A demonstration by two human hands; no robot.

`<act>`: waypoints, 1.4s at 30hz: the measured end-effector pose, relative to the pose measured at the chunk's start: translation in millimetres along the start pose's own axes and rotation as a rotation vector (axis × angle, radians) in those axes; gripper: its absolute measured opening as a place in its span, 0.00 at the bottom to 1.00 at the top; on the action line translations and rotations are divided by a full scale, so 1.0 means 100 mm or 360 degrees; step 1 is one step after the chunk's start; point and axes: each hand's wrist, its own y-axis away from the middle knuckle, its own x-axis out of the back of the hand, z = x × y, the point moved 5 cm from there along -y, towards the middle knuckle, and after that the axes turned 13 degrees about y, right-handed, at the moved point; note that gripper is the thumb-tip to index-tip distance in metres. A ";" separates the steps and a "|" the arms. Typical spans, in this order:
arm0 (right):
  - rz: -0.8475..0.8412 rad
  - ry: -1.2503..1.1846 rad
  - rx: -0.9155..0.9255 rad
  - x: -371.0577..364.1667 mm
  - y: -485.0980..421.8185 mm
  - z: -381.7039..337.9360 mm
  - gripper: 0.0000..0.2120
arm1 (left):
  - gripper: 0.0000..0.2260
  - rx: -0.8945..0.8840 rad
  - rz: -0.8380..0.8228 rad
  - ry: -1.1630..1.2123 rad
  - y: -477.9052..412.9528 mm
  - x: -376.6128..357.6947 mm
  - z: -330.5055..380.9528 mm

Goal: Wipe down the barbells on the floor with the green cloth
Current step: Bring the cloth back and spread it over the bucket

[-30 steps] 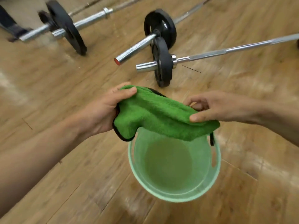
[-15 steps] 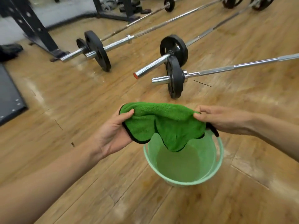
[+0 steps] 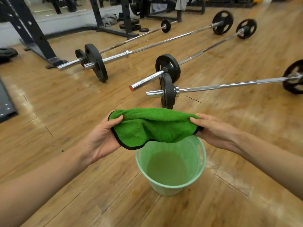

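L hand (image 3: 101, 141) gripped the left end of the green cloth (image 3: 152, 126), thumb on top, fingers curled under. R hand (image 3: 213, 130) pinched the right end, thumb on top, rest of the fingers hidden behind the fabric. Cloth was black-trimmed and bunched, slung btwn the two hands, sagging in the middle, held in the air above the far rim of the bucket (image 3: 165, 191); couldn't tell if it brushed the rim.

Bucket was pale green and upright on the wood floor (image 3: 65, 104) just in front of the person, w/ cloudy liquid in the bottom.

Nearest barbell (image 3: 221, 86) lay on the floor just beyond the cloth, running off toward the right edge, its near plate (image 3: 167, 90) standing on edge. 2nd barbell (image 3: 147, 79) lay angled beside it, red-capped sleeve end pointing toward the person. 3rd barbell (image 3: 147, 46) and 4th barbell (image 3: 131, 40) lay further back, side by side, near ends close together. None touched the cloth.

Black rack (image 3: 37, 38) stood at the far-left of the floor. Dark mat (image 3: 5, 102) lay at the left edge.
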 end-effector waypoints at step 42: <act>0.0612 0.1059 0.0487 0.09 0.23 -0.36 0.14 | 0.15 -0.0578 0.0110 -0.1356 0.09 -0.04 0.25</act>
